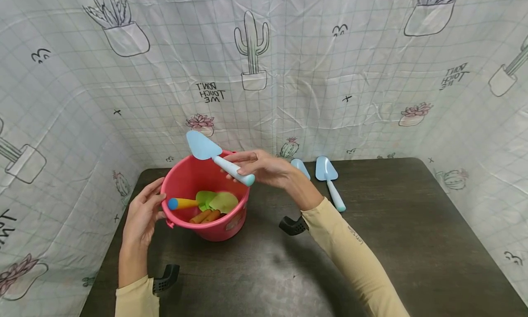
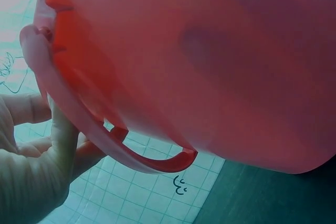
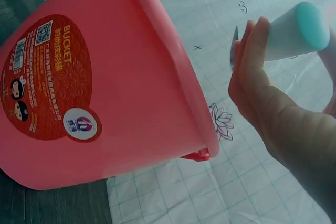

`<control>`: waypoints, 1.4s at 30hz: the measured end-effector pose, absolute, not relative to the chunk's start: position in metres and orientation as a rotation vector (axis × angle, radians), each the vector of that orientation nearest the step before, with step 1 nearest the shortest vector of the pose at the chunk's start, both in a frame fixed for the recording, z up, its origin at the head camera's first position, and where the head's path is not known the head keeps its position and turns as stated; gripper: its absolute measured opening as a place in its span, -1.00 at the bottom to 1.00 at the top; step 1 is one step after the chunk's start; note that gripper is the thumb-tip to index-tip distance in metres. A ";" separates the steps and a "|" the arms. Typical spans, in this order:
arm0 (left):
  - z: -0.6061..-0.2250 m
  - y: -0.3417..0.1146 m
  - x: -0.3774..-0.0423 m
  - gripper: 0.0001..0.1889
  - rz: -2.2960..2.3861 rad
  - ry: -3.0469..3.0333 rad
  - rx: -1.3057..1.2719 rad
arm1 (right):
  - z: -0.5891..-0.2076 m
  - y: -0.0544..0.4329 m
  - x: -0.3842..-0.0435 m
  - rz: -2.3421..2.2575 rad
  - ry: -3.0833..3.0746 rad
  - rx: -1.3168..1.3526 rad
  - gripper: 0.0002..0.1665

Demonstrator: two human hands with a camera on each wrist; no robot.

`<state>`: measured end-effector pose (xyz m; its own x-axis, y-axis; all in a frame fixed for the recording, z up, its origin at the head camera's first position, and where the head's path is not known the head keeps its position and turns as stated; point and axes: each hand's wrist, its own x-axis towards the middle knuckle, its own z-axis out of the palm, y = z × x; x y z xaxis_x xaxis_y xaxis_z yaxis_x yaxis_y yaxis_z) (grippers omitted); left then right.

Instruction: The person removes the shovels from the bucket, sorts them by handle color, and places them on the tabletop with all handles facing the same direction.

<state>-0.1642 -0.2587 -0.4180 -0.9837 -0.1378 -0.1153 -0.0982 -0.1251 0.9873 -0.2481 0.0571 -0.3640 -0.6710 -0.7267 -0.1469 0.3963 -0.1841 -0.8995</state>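
A red bucket [image 1: 214, 233] stands on the dark table, its rim held at the left by my left hand [image 1: 140, 216]. In the left wrist view the bucket's carrying handle [image 2: 89, 124] hangs down beside those fingers. Above the bucket's opening, my right hand [image 1: 268, 168] grips a garden trowel [image 1: 233, 169] by its white handle with a mint end. Its light blue blade [image 1: 202, 145] points up and to the left. Inside the bucket lie a yellow handle with a blue end [image 1: 184, 203], green tool heads [image 1: 224, 202] and orange handles [image 1: 201, 217].
To the right of the bucket, another light blue trowel [image 1: 327, 171] lies on the table [image 1: 404, 225]. A further light blue blade [image 1: 300, 167] shows behind my right wrist, its handle hidden. A cactus-print cloth [image 1: 313, 78] hangs around the back and sides.
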 end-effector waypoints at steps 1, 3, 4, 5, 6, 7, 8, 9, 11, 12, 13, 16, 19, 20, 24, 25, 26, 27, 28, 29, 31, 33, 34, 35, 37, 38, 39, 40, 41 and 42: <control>-0.418 -0.259 -0.164 -0.45 -2.323 -2.059 0.275 | -0.364 0.058 -0.248 -1.943 1.327 -0.412 -0.27; -0.418 -0.259 -0.164 -0.45 -2.327 -2.058 0.273 | -0.364 0.060 -0.248 -1.967 1.321 -0.423 -0.25; -0.418 -0.259 -0.164 -0.45 -2.328 -2.057 0.276 | -0.364 0.061 -0.248 -1.978 1.319 -0.424 -0.25; -0.417 -0.259 -0.164 -0.45 -2.329 -2.058 0.276 | -0.363 0.062 -0.248 -1.986 1.324 -0.424 -0.25; -0.417 -0.259 -0.165 -0.45 -2.330 -2.057 0.276 | -0.363 0.063 -0.248 -1.994 1.330 -0.422 -0.26; -0.417 -0.259 -0.165 -0.45 -2.332 -2.055 0.274 | -0.363 0.063 -0.248 -2.000 1.335 -0.421 -0.27; -0.417 -0.259 -0.165 -0.45 -2.330 -2.055 0.274 | -0.362 0.064 -0.249 -2.004 1.336 -0.420 -0.27; -0.417 -0.259 -0.165 -0.45 -2.330 -2.055 0.275 | -0.362 0.065 -0.249 -2.006 1.337 -0.422 -0.28; -0.418 -0.258 -0.165 -0.45 -2.329 -2.054 0.274 | -0.362 0.066 -0.249 -2.007 1.333 -0.430 -0.30; -0.418 -0.258 -0.165 -0.45 -2.329 -2.053 0.272 | -0.362 0.067 -0.249 -2.009 1.327 -0.436 -0.30; -0.418 -0.258 -0.165 -0.45 -2.327 -2.052 0.271 | -0.362 0.068 -0.249 -2.009 1.323 -0.442 -0.30; -0.418 -0.257 -0.165 -0.45 -2.325 -2.047 0.260 | -0.363 0.070 -0.250 -2.011 1.320 -0.457 -0.31; -0.419 -0.256 -0.165 -0.45 -2.323 -2.042 0.252 | -0.364 0.074 -0.252 -2.008 1.358 -0.469 -0.35; -0.419 -0.256 -0.166 -0.45 -2.322 -2.042 0.252 | -0.364 0.075 -0.252 -2.006 1.376 -0.474 -0.36; -0.419 -0.254 -0.166 -0.45 -2.312 -2.041 0.272 | -0.363 0.081 -0.254 -1.991 1.449 -0.496 -0.39; -0.419 -0.254 -0.167 -0.45 -2.311 -2.039 0.277 | -0.362 0.082 -0.254 -1.988 1.458 -0.501 -0.39; -0.419 -0.253 -0.167 -0.45 -2.308 -2.040 0.282 | -0.362 0.084 -0.254 -1.988 1.463 -0.498 -0.39; -0.419 -0.253 -0.167 -0.45 -2.306 -2.039 0.286 | -0.362 0.085 -0.254 -1.987 1.468 -0.497 -0.39; -0.419 -0.253 -0.167 -0.45 -2.305 -2.039 0.287 | -0.362 0.086 -0.254 -1.985 1.474 -0.499 -0.39; -0.419 -0.253 -0.168 -0.46 -2.302 -2.040 0.289 | -0.362 0.087 -0.255 -1.985 1.476 -0.498 -0.40; -0.419 -0.253 -0.168 -0.46 -2.299 -2.042 0.289 | -0.362 0.090 -0.255 -1.987 1.481 -0.492 -0.42; -0.420 -0.253 -0.168 -0.46 -2.298 -2.045 0.288 | -0.362 0.092 -0.256 -1.992 1.488 -0.492 -0.43; -0.420 -0.253 -0.169 -0.46 -2.298 -2.044 0.288 | -0.362 0.094 -0.256 -1.996 1.488 -0.493 -0.44; -0.420 -0.253 -0.169 -0.46 -2.299 -2.044 0.287 | -0.362 0.095 -0.256 -2.001 1.483 -0.492 -0.44; -0.420 -0.253 -0.169 -0.45 -2.299 -2.043 0.285 | -0.363 0.098 -0.257 -2.013 1.471 -0.493 -0.44; -0.420 -0.253 -0.170 -0.45 -2.299 -2.042 0.286 | -0.364 0.099 -0.257 -2.018 1.461 -0.495 -0.44; -0.420 -0.253 -0.170 -0.45 -2.298 -2.042 0.286 | -0.364 0.101 -0.258 -2.021 1.455 -0.492 -0.43; -0.420 -0.253 -0.170 -0.44 -2.299 -2.041 0.286 | -0.364 0.102 -0.258 -2.023 1.450 -0.491 -0.43; -0.420 -0.253 -0.170 -0.44 -2.299 -2.041 0.288 | -0.365 0.104 -0.258 -2.021 1.455 -0.496 -0.43; -0.420 -0.253 -0.170 -0.45 -2.300 -2.040 0.290 | -0.365 0.106 -0.259 -2.018 1.460 -0.500 -0.43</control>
<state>-0.1700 -0.2525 -0.4199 -0.9809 -0.1642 -0.1041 -0.0837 -0.1264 0.9884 -0.2586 0.1057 -0.3651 -0.7542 -0.6555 -0.0396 0.2427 -0.2222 -0.9443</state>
